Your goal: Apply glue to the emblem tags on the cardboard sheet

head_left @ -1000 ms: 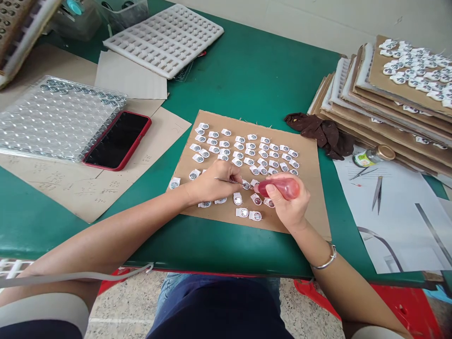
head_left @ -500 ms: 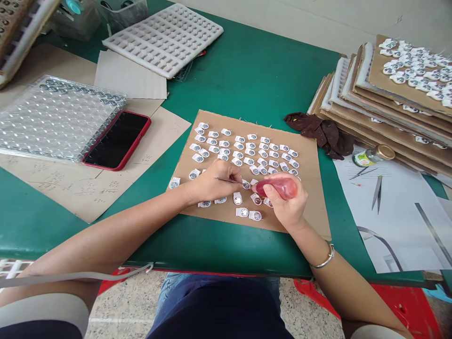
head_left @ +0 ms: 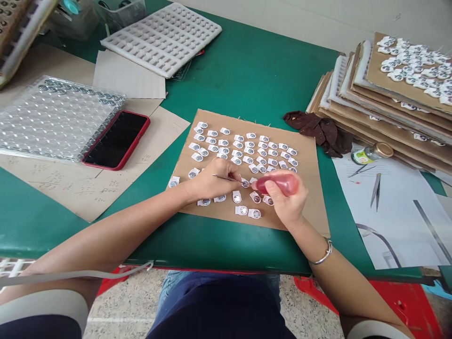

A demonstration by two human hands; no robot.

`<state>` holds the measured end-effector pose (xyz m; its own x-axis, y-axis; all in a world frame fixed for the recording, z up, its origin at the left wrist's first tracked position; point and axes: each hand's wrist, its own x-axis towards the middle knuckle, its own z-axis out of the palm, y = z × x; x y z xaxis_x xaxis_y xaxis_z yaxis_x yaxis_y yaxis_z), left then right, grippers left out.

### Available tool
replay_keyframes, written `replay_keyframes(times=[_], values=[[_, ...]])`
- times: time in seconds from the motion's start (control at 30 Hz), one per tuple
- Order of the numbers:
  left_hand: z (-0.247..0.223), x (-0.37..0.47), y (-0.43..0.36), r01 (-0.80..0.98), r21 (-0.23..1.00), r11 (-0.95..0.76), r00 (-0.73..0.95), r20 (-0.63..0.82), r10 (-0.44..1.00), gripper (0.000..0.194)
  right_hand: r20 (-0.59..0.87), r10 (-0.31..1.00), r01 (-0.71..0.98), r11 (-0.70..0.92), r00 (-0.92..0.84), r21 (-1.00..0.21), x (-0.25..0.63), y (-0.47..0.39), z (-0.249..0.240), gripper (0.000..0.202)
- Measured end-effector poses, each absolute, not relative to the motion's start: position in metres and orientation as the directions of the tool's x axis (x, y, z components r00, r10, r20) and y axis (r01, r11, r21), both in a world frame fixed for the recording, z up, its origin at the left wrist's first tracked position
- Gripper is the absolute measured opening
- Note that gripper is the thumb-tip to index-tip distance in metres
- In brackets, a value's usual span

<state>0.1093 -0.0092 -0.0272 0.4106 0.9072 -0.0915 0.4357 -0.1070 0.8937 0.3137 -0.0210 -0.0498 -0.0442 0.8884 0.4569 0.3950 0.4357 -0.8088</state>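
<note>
A brown cardboard sheet (head_left: 307, 202) lies on the green table, with several small white pieces bearing round metallic discs (head_left: 254, 213) on it. My left hand (head_left: 218, 181) is closed around thin metal tweezers (head_left: 226, 178), their tips beside one of the discs (head_left: 245, 183) near the sheet's middle. Wrapped in the fingers of my right hand (head_left: 289, 200) is a red squeeze bottle (head_left: 277, 184). The bottle's nozzle points left, close to that same disc and the tweezers' tips. Whether nozzle and disc touch is too small to tell.
Left are a phone (head_left: 116, 140), a clear tray (head_left: 56, 120) and a white foam tray (head_left: 164, 40). At right stand stacked cardboard sheets (head_left: 353, 108), a dark cloth (head_left: 319, 132), a small jar (head_left: 372, 153) and spare tweezers (head_left: 376, 190) on paper.
The view has shifted very slightly. Both hands keep nearly the same places, the tweezers and the red bottle still held.
</note>
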Motion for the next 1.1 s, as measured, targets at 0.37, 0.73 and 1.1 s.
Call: replay_keyframes(times=[0.37,0.73,1.1], values=[[0.002,0.092,-0.001,0.494,0.866,-0.072,0.24,-0.057,0.969,0.009,0.235,0.967,-0.106,0.245,0.094,-0.964,0.33,0.028,0.001,0.02],[-0.032,0.097,-0.026,0.551,0.827,-0.11,0.198,-0.001,0.98,0.011,0.393,0.918,0.044,0.391,0.049,-0.919,0.287,0.045,0.008,0.025],[-0.034,0.1,-0.027,0.575,0.805,-0.146,0.234,0.009,0.972,0.011,0.464,0.883,0.069,0.46,0.066,-0.885,0.297,0.051,-0.01,0.03]])
